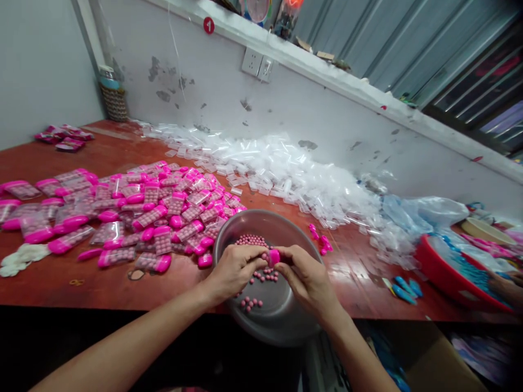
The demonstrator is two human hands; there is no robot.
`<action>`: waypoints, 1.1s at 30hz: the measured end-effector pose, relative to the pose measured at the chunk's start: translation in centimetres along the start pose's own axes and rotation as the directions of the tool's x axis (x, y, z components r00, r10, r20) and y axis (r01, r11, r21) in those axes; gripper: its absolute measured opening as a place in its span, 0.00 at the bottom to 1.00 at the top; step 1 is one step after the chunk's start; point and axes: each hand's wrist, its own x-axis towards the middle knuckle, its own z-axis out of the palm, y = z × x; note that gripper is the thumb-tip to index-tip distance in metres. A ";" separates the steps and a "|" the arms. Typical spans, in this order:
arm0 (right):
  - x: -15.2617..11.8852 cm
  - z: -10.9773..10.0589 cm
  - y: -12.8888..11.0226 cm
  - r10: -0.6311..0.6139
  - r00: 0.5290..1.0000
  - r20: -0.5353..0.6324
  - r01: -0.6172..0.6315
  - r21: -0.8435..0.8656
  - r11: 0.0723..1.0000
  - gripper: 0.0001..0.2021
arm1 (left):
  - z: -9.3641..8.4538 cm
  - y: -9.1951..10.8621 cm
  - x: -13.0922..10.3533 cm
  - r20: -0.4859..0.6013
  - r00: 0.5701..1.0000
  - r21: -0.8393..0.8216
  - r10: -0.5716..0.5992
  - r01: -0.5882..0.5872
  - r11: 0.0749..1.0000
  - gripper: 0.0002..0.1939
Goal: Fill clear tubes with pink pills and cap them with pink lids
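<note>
Over a grey basin (pixel 286 329), my two hands meet at a small container with a bright pink cap (pixel 274 257). My left hand (pixel 235 268) is closed at its left end, where a few pink beads show; the fingers hide most of it. On the other side, my right hand (pixel 305 279) pinches the pink cap between thumb and fingers. Loose pink beads (pixel 250 239) lie in the basin below, some heaped at the back and others scattered. Left of the basin, many finished-looking clear containers filled with pink beads and fitted with pink caps (pixel 151 218) are piled up.
Clear plastic sleeves (pixel 261 158) form a long heap along the wall. Pink pieces (pixel 321 239) lie beside the basin. At right are blue pieces (pixel 405 289), a red basin (pixel 443 277) and another person's hand (pixel 506 288). White discs (pixel 24 257) sit at far left.
</note>
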 end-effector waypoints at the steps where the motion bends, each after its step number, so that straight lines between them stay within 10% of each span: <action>1: -0.1 0.1 0.0 -0.030 1.000 0.003 0.031 -0.021 0.999 0.11 | 0.0 0.0 -0.1 0.005 1.000 0.023 0.014 -0.014 1.000 0.12; 14: -2.1 0.3 0.5 -0.146 0.985 0.096 0.159 -0.145 0.977 0.12 | 0.7 -1.3 -1.0 0.156 0.973 0.383 0.171 -0.219 0.897 0.10; 20: -0.6 0.6 0.9 0.042 0.997 -0.063 -0.030 0.185 0.982 0.12 | 0.4 -0.7 0.2 0.060 0.994 -0.084 -0.089 0.094 0.992 0.10; 25: -1.3 0.8 1.3 0.382 0.924 -0.017 -0.220 0.792 0.569 0.16 | 0.3 -0.9 0.8 0.070 0.948 -0.530 -0.312 0.300 0.793 0.14; 33: -0.7 0.2 0.8 0.485 0.862 0.151 -0.302 0.920 0.249 0.13 | 0.5 -0.4 0.2 0.095 0.989 -0.275 -0.109 0.132 0.952 0.10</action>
